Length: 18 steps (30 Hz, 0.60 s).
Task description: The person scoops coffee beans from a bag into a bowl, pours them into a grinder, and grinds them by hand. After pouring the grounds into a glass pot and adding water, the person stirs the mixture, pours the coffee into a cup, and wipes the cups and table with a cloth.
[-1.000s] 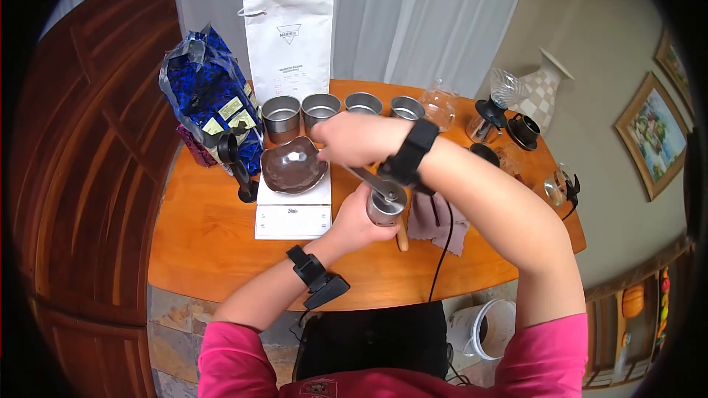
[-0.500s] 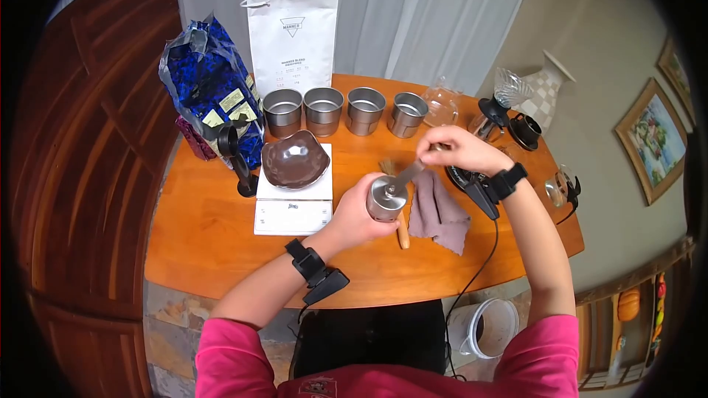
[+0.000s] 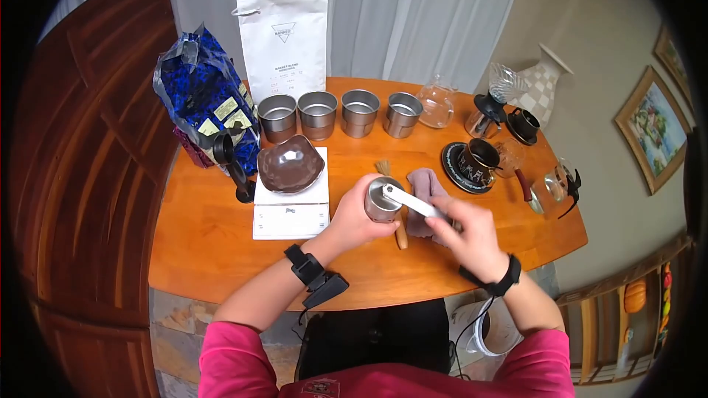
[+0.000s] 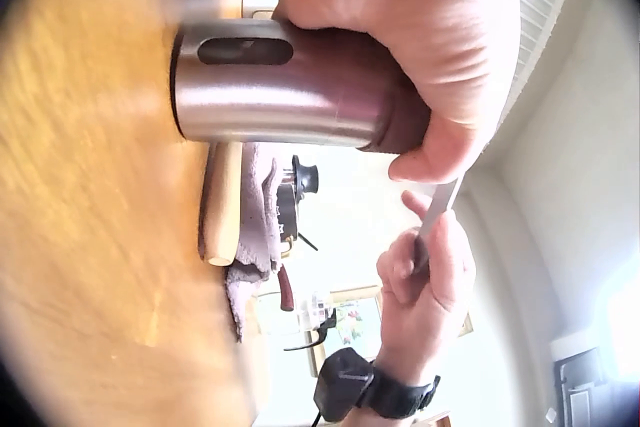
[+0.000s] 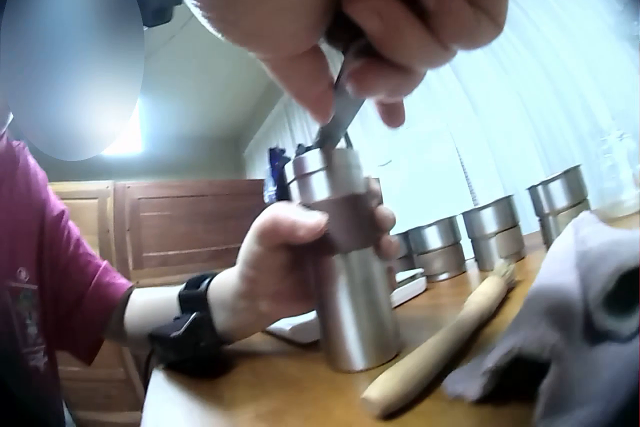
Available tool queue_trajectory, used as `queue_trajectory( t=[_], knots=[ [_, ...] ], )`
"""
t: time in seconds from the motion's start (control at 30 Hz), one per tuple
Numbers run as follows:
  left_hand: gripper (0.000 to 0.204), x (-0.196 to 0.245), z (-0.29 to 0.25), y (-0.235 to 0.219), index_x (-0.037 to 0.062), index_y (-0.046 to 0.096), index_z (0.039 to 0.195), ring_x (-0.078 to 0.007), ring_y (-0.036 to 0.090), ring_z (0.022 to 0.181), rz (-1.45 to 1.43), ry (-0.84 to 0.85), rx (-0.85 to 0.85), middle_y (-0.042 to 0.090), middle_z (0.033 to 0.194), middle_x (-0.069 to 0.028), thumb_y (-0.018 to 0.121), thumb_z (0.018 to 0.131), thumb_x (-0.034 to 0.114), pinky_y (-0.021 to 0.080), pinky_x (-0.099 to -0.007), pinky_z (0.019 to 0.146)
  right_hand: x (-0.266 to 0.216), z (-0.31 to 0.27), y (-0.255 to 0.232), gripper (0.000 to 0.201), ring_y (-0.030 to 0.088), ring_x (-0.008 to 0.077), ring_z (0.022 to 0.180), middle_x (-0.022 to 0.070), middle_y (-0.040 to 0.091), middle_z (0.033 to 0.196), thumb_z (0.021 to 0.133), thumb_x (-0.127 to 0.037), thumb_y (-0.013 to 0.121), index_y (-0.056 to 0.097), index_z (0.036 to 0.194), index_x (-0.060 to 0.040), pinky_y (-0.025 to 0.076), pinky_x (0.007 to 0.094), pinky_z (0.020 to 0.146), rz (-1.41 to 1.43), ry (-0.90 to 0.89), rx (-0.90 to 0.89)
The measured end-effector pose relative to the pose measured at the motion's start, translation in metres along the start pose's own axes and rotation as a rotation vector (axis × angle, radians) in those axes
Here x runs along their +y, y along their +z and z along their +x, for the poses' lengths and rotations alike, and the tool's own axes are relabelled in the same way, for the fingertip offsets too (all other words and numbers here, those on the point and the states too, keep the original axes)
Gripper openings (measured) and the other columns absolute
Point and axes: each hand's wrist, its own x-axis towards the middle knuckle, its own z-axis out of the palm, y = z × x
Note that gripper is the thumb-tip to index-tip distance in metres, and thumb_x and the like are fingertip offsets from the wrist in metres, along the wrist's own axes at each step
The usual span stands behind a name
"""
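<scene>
A steel hand coffee grinder (image 5: 355, 297) with a brown band stands upright on the wooden table. My left hand (image 3: 355, 215) wraps round its upper body, as the right wrist view also shows. My right hand (image 3: 472, 239) grips the far end of the grinder's flat metal crank (image 3: 413, 200), which points right and toward me in the head view. A slot-shaped window (image 4: 245, 51) shows low on the grinder's side. Close beside it lie a wooden-handled brush (image 5: 440, 347) and a crumpled mauve cloth (image 3: 422, 180). The knob is mostly hidden in my right fingers.
To the left, a brown bowl (image 3: 291, 166) sits on a white scale (image 3: 290, 221). Behind stand several steel cups (image 3: 360, 114), a white bag (image 3: 284, 44) and a blue bag (image 3: 195, 88). A black cup (image 3: 481, 156) on a saucer and glassware (image 3: 436, 107) occupy the right side.
My right hand has swung the crank round, from the far left over to the right and then toward me. The left hand keeps its hold on the grinder.
</scene>
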Motion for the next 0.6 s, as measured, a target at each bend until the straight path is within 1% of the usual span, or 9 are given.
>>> queue_trajectory(
  t=[0.03,0.13,0.17,0.27,0.3,0.37,0.47,0.5,0.6],
  knots=[
    [0.063,-0.001,0.0,0.0,0.0043,0.043,0.113,-0.0141,0.055,0.095,-0.008,-0.005,-0.005,0.056,0.102,-0.0059,0.077,0.061,0.008,0.045,-0.0285,0.083,-0.003,-0.008,0.007,0.031,0.058,0.0218,0.058,0.014,0.061,0.073,0.075,-0.012,0.068,0.061,0.104,-0.0015,0.045,0.0287,0.055,-0.091,-0.09,0.066],
    [0.063,-0.004,-0.002,0.0,0.0043,0.044,0.113,-0.0138,0.054,0.095,-0.006,0.028,0.0,0.056,0.102,-0.0055,0.078,0.06,0.008,0.044,-0.0285,0.084,-0.031,-0.023,0.017,0.038,0.057,0.0239,0.053,0.0114,0.057,0.063,0.073,-0.01,0.067,0.058,0.11,-0.0032,0.044,0.0331,0.05,-0.372,-0.163,0.055],
    [0.064,-0.006,-0.003,0.0,0.0044,0.044,0.113,-0.0137,0.054,0.095,-0.002,0.047,0.005,0.056,0.102,-0.0053,0.078,0.059,0.007,0.044,-0.0285,0.084,-0.039,-0.025,0.021,0.036,0.057,0.0236,0.052,0.0103,0.056,0.061,0.073,-0.01,0.067,0.057,0.107,-0.0023,0.043,0.0341,0.049,-0.417,-0.239,0.039],
    [0.063,-0.007,-0.001,-0.002,0.0049,0.046,0.113,-0.0156,0.056,0.093,-0.012,-0.035,0.046,0.058,0.101,-0.0067,0.077,0.058,0.009,0.045,-0.0301,0.083,-0.07,-0.023,0.031,0.032,0.054,0.0239,0.048,0.0073,0.052,0.059,0.072,-0.01,0.066,0.056,0.101,-0.0018,0.042,0.0336,0.047,-0.298,-0.19,-0.036],
    [0.062,-0.008,-0.001,-0.002,0.0062,0.046,0.113,-0.0149,0.057,0.091,0.028,0.011,0.056,0.059,0.098,-0.0059,0.076,0.059,0.008,0.046,-0.0296,0.081,-0.076,-0.021,0.036,0.028,0.053,0.0228,0.047,0.0061,0.051,0.058,0.071,-0.011,0.065,0.055,0.096,-0.0027,0.042,0.0329,0.046,-0.331,-0.23,-0.049],
    [0.062,-0.006,-0.003,-0.002,0.0064,0.045,0.114,-0.0142,0.057,0.089,-0.034,-0.014,0.032,0.059,0.097,-0.0059,0.076,0.06,0.007,0.047,-0.0291,0.079,-0.086,-0.017,0.047,0.02,0.052,0.0206,0.045,0.0037,0.049,0.057,0.07,-0.011,0.063,0.054,0.087,-0.0046,0.041,0.0315,0.044,-0.399,-0.314,-0.07],
    [0.062,-0.007,-0.004,-0.003,0.0067,0.044,0.115,-0.0132,0.058,0.086,-0.048,0.016,0.005,0.058,0.096,-0.0062,0.076,0.063,0.006,0.047,-0.0284,0.076,-0.103,-0.006,0.062,0.022,0.052,0.0138,0.044,0.0013,0.05,0.057,0.066,-0.014,0.061,0.051,0.084,-0.0077,0.037,0.0274,0.041,-0.755,-0.422,-0.099],
    [0.061,-0.006,-0.003,-0.004,0.0067,0.044,0.116,-0.0132,0.057,0.085,-0.076,0.035,-0.012,0.058,0.095,-0.0059,0.075,0.064,0.006,0.048,-0.0286,0.076,-0.105,0.001,0.067,0.02,0.054,0.0124,0.045,0.0,0.05,0.055,0.066,-0.013,0.061,0.05,0.082,-0.0063,0.037,0.0267,0.039,-0.684,-0.44,-0.151],
    [0.053,0.014,-0.01,-0.001,0.007,0.044,0.116,-0.0117,0.055,0.083,-0.069,-0.05,-0.026,0.055,0.094,-0.004,0.071,0.07,0.005,0.046,-0.0274,0.077,-0.109,0.025,0.082,0.015,0.055,0.0146,0.044,0.0005,0.049,0.051,0.067,-0.011,0.06,0.047,0.073,-0.0071,0.038,0.025,0.039,-0.652,-0.567,-0.215]
  ],
)
